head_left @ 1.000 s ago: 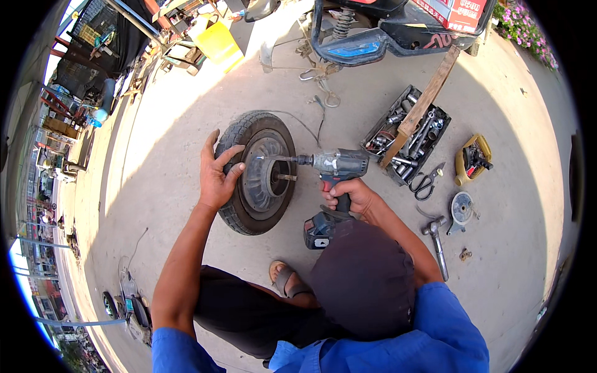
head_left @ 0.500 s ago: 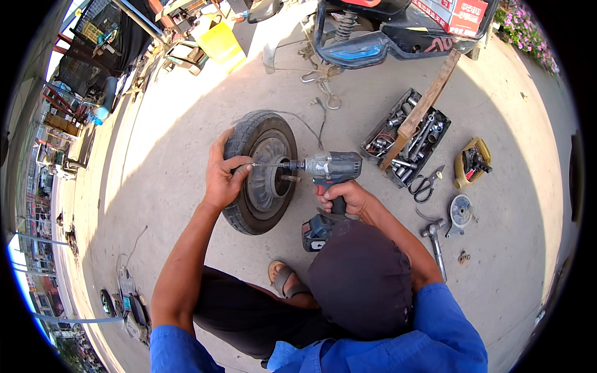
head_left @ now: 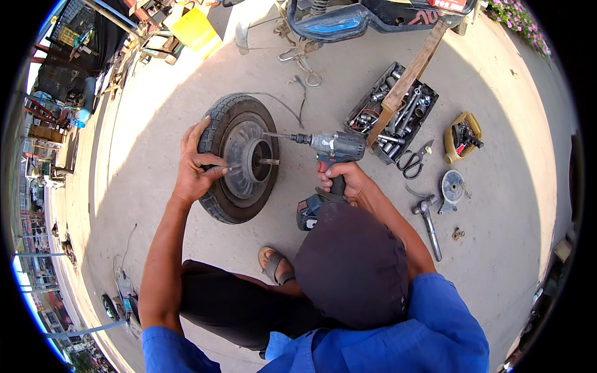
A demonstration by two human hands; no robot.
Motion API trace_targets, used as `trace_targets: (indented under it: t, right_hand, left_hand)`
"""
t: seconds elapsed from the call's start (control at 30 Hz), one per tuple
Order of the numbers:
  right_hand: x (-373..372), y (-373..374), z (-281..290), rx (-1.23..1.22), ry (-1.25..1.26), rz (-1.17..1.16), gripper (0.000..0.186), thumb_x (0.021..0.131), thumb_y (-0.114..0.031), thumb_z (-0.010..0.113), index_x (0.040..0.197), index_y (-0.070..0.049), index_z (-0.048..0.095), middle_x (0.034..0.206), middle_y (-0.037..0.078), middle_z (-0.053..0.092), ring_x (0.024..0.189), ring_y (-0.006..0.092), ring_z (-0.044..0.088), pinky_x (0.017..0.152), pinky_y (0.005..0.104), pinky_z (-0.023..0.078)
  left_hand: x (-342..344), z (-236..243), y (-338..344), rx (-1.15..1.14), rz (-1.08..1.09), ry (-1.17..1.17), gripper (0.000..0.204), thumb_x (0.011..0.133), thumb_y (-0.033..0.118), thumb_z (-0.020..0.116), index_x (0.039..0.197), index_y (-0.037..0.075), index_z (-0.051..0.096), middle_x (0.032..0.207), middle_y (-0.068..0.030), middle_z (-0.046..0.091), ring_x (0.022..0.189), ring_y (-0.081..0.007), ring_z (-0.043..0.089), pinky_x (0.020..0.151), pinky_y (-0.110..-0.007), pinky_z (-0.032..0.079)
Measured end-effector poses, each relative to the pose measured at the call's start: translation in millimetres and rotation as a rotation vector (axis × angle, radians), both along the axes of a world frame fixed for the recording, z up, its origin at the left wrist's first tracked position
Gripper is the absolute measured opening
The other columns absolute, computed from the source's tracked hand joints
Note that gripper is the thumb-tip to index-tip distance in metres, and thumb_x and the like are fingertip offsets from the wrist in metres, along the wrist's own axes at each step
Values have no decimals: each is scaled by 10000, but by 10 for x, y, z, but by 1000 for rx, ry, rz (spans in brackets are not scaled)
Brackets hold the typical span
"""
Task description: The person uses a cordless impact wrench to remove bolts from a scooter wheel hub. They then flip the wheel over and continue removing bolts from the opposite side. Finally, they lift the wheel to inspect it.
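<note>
My left hand [head_left: 196,163] is at the left side of a wheel [head_left: 255,201] with a black tyre and grey hub, thumb and forefinger closed on a small metal piece [head_left: 230,168] over the hub. My right hand [head_left: 342,181] grips a grey-and-black cordless impact driver [head_left: 342,146]. Its long thin bit [head_left: 281,135] points left, the tip in front of the upper hub, apart from my left fingers. An axle [head_left: 269,161] sticks out of the hub's middle.
A tray of sockets and spanners [head_left: 404,112] with a wooden handle, scissors [head_left: 413,163], a yellow container [head_left: 461,142], a round metal part [head_left: 453,186] and a hammer-like tool [head_left: 433,233] lie right. A scooter [head_left: 354,22] stands beyond; a yellow object [head_left: 189,25] is at back left.
The whole view has shifted. The driver's bit, earlier at my left fingertips, is now higher and apart from them; my pinched fingers are lower on the hub.
</note>
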State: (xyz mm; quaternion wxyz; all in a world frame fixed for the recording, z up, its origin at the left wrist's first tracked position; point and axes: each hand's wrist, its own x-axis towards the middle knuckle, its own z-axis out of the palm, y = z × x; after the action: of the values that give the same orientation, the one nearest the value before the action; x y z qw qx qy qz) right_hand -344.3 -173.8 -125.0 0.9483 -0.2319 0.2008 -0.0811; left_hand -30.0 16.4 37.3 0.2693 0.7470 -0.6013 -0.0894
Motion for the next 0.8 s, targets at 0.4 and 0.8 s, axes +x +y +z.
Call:
trace_targets:
  t: [0.4, 0.8]
  right_hand:
    - [-44, 4, -250, -2, 10, -22, 228, 777, -20, 658, 1001, -31, 623, 797, 72, 604, 646, 153, 567, 614, 320, 481]
    - [20, 233, -621, -64, 226, 64, 209, 804, -37, 671, 1010, -37, 637, 789, 46, 604, 618, 144, 585, 570, 312, 492]
  left_hand:
    - [157, -99, 80, -21, 34, 97, 548, 661, 43, 874, 1190, 148, 776, 1677, -170, 312, 1546, -376, 271, 1261, -461, 254]
    - [462, -318, 123, -12, 364, 140, 854, 897, 237, 813, 1540, -100, 361, 1434, -291, 568, 1336, -328, 558, 1144, -388, 410]
